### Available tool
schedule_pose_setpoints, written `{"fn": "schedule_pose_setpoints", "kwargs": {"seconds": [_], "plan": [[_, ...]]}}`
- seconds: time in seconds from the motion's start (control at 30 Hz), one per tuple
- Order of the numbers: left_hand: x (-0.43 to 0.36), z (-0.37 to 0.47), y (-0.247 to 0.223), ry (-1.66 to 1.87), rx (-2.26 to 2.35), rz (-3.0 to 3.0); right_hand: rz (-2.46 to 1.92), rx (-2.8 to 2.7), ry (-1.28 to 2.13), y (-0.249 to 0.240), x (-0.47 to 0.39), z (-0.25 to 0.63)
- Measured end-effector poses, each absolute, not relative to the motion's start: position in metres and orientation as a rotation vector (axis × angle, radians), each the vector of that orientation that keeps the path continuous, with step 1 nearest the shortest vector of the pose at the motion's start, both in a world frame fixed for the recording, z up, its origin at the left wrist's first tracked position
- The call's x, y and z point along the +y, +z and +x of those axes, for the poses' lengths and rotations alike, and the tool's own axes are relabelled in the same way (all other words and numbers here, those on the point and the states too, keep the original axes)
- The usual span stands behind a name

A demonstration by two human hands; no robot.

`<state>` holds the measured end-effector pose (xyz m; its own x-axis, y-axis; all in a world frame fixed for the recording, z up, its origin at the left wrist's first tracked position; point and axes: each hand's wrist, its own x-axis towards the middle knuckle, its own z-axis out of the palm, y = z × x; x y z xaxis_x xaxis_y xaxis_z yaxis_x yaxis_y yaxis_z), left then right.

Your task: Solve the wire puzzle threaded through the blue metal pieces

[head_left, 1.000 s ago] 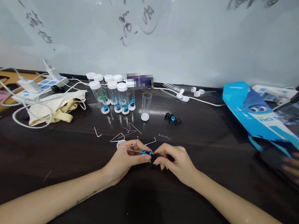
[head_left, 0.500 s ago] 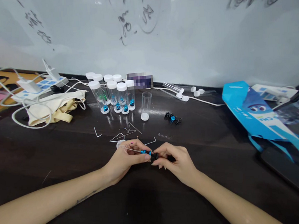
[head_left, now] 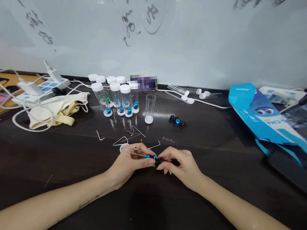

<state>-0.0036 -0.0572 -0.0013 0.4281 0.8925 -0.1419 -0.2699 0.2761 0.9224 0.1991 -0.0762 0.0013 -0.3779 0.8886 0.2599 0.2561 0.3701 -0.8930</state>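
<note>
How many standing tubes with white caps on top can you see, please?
8: four nearer tubes and four farther tubes behind them, all clustered left of the open-topped tube. The nearer ones partly cover the farther ones, so another could be hidden.

We see a glossy desk (head_left: 224,134), a smooth clear-plastic tube (head_left: 150,108), a shiny metal hex key (head_left: 98,135), a matt cloth bag (head_left: 45,113) and a metallic-looking blue-and-black piece (head_left: 147,156).

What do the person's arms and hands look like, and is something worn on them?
Both forearms are bare: no sleeve, watch or bracelet shows. The left hand and right hand wear no gloves or visible rings. A dark marking runs along the left forearm, and one left finger has a small pink spot.
</note>
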Motion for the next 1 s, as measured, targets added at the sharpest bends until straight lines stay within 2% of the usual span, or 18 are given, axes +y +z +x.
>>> {"fn": "schedule_pose_setpoints", "kwargs": {"seconds": [0.8, 1.0], "plan": [[-0.0585, -0.0044, -0.0026, 0.9, 0.713, 0.982, -0.96, -1.942, 1.009, 0.0051, -0.075, 0.2015], [-0.0568, -0.0042, -0.0015, 0.933, 0.734, 0.888, -0.905, -1.892, 0.919, 0.0029, -0.0756, 0.2005]]}}
